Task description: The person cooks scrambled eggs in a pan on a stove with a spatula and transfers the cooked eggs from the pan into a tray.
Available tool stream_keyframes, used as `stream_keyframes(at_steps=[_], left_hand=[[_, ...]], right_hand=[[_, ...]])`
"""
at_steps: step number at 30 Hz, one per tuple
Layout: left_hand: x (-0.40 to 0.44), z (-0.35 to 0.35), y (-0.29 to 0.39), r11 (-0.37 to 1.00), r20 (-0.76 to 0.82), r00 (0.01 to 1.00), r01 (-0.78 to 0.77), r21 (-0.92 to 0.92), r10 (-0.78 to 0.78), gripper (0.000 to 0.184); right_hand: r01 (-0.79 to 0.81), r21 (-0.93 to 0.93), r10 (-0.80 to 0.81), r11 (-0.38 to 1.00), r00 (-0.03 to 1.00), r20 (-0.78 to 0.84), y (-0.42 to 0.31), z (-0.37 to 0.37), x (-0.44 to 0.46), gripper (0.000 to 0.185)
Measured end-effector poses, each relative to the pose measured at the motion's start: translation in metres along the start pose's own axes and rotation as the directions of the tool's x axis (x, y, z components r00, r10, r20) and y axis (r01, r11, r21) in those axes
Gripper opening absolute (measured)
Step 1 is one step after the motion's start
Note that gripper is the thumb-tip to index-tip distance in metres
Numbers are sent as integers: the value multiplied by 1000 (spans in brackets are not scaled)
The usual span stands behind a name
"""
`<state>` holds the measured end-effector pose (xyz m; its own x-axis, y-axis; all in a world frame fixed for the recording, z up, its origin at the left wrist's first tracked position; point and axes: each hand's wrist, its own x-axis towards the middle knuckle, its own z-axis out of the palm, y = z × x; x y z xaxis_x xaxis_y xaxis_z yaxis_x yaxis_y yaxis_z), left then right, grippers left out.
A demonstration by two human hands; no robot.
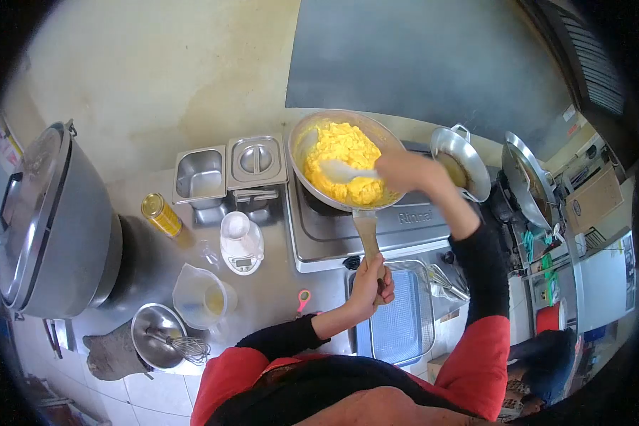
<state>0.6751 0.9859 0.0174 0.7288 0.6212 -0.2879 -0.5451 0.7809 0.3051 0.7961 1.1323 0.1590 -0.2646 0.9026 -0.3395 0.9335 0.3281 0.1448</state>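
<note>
Wrapped around the handle of a frying pan point(387, 138) is my left hand point(371, 285). The pan sits tilted over a gas stove point(323, 238) and holds a mound of soft yellow scrambled eggs point(344, 145). My right hand point(407, 170), slightly blurred, grips a white spatula point(339, 172) by its handle. Its pale head rests in the eggs; the exact shape of the head is blurred.
Left of the stove are steel food pans point(200, 174), a kitchen scale point(242, 248), a yellow can point(160, 214), a plastic jug point(204, 298), a bowl point(153, 348) with a whisk, and a large pot point(64, 234). Woks point(468, 160) stand right; a mesh basket point(397, 312) lies nearby.
</note>
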Motion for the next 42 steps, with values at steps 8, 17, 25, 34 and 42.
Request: stream_keyframes(at_steps=[8, 17, 25, 34, 42], left_hand=[[2, -4, -6, 999, 33, 998, -48, 5, 48, 24], [0, 0, 0, 1000, 9, 1000, -15, -9, 15, 22], [-2, -1, -2, 999, -13, 999, -45, 16, 45, 23], [-4, -5, -2, 998, 18, 997, -69, 3, 69, 21], [-6, -3, 5, 1000, 34, 999, 5, 1, -5, 20]], right_hand=[[-186, 15, 172, 982, 874, -454, -34, 75, 121, 17], [-409, -184, 390, 894, 911, -132, 33, -24, 23, 22], [-227, -219, 174, 949, 956, -235, -80, 40, 21, 11], [-431, -190, 300, 882, 824, -480, 36, 38, 97, 13], [-100, -395, 96, 913, 995, -32, -14, -24, -32, 11]])
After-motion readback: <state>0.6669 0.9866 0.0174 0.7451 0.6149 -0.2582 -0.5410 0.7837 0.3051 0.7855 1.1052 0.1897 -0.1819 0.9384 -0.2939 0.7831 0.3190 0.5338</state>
